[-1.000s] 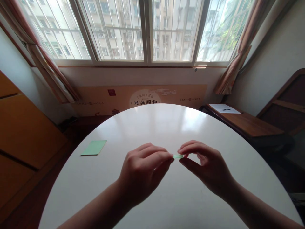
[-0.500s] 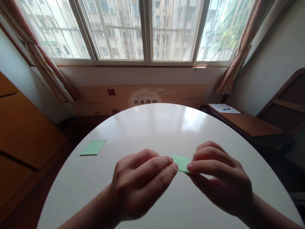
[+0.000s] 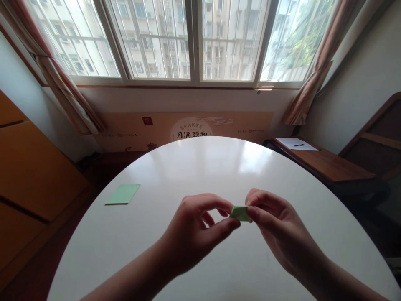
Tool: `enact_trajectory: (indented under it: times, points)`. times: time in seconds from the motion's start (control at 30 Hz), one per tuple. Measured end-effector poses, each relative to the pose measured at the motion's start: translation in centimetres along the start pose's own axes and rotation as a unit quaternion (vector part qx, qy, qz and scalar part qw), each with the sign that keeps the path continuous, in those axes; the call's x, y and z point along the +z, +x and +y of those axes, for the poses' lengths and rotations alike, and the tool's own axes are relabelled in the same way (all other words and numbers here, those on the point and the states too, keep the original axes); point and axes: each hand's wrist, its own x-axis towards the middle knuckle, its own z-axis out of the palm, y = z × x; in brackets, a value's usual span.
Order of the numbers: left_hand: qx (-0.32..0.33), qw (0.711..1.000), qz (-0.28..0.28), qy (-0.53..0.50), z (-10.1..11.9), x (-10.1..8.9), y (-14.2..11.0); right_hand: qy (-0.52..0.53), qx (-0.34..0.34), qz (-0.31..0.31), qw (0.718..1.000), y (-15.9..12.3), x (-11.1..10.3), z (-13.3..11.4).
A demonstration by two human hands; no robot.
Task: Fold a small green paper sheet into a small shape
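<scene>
A small folded piece of green paper (image 3: pixel 239 212) is held above the round white table (image 3: pixel 200 167), near its front middle. My left hand (image 3: pixel 196 232) pinches its left end between thumb and forefinger. My right hand (image 3: pixel 275 225) pinches its right end, fingers curled round it. Most of the paper is hidden by the fingertips. A flat green sheet (image 3: pixel 123 194) lies on the table's left side, well away from both hands.
A brown side table (image 3: pixel 326 161) with a white paper and a pen (image 3: pixel 296 144) stands at the right. A cardboard panel with printed characters (image 3: pixel 191 129) leans under the window. Wooden cabinets (image 3: pixel 28 171) line the left wall.
The green paper showed a wider flat face half a second ago; now it is turned and looks narrower. Both hands shifted slightly, with the left fingers now raised off the palm.
</scene>
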Motion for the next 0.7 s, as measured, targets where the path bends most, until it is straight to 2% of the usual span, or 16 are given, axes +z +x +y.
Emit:
enact_trajectory:
  times: [0.07, 0.17, 0.33, 0.43, 0.57, 0.7]
  points:
    - [-0.038, 0.999, 0.004, -0.022, -0.11, 0.18, -0.04, 0.036, 0.036, 0.011, 0.999, 0.08, 0.23, 0.20]
    - [-0.068, 0.997, 0.026, -0.037, -0.39, 0.28, -0.06, 0.037, 0.065, -0.001, 0.997, 0.27, 0.43, 0.32]
    - [-0.064, 0.997, 0.038, 0.006, -0.60, 0.27, 0.01, -0.005, 0.064, -0.027, 0.998, 0.50, 0.14, 0.52]
    - [-0.059, 0.998, 0.022, 0.020, -0.56, 0.35, 0.06, -0.004, 0.059, -0.007, 0.998, 0.46, 0.01, 0.54]
    - [-0.088, 0.996, 0.003, -0.014, -0.60, 0.43, 0.06, 0.044, 0.074, 0.036, 0.996, 0.52, 0.17, 0.41]
    - [-0.093, 0.995, 0.012, -0.022, -0.62, 0.48, -0.04, 0.054, 0.081, 0.039, 0.994, 0.90, 0.26, 0.43]
